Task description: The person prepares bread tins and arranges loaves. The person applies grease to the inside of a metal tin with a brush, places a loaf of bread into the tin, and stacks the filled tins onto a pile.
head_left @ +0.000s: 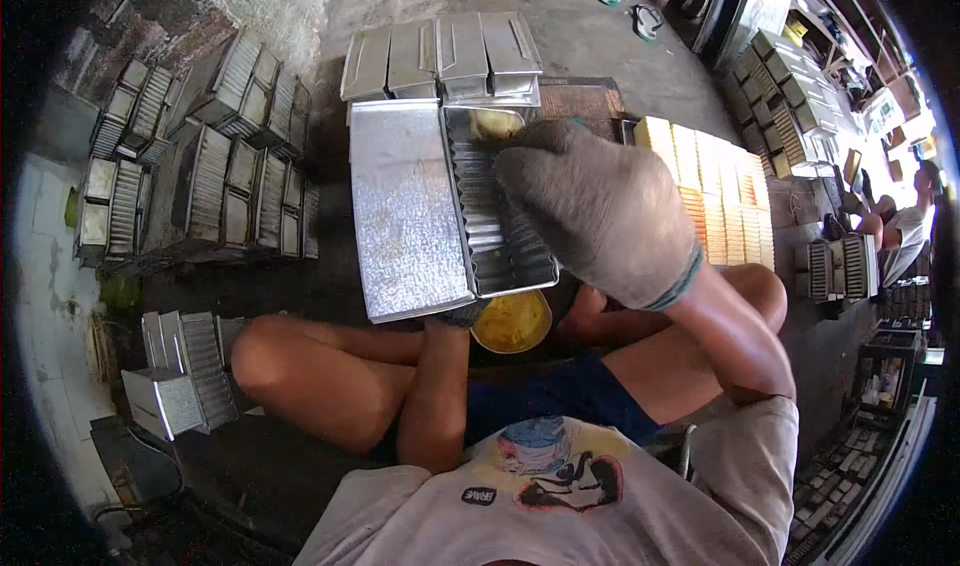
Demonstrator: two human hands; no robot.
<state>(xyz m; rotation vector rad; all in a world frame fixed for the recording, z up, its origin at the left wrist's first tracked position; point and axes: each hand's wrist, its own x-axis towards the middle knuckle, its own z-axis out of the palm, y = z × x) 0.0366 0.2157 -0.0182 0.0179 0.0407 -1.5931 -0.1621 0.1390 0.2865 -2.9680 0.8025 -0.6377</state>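
Observation:
A fluted metal loaf tin (490, 236) lies open in front of me, its flat lid (405, 206) folded out to the left. My left hand (462, 314), in a dark glove, is closed at the near edge of the tin, partly hidden beneath it. Over the tin's right side is my right hand (610, 206) in a thick grey glove with a green cuff, its fingers curled; what they hold is hidden. A pale yellow lump (495, 124) shows in the tin's far end. Between my legs sits a round bowl (512, 322) with a yellow coating inside.
Closed tins (440, 56) stand stacked just beyond. To the right are rows of yellow ridged loaves (715, 186). More tins (225, 176) are piled at left, with loose ones (180, 376) nearer. Sandals (647, 23) lie on the far floor; another person (905, 231) sits at far right.

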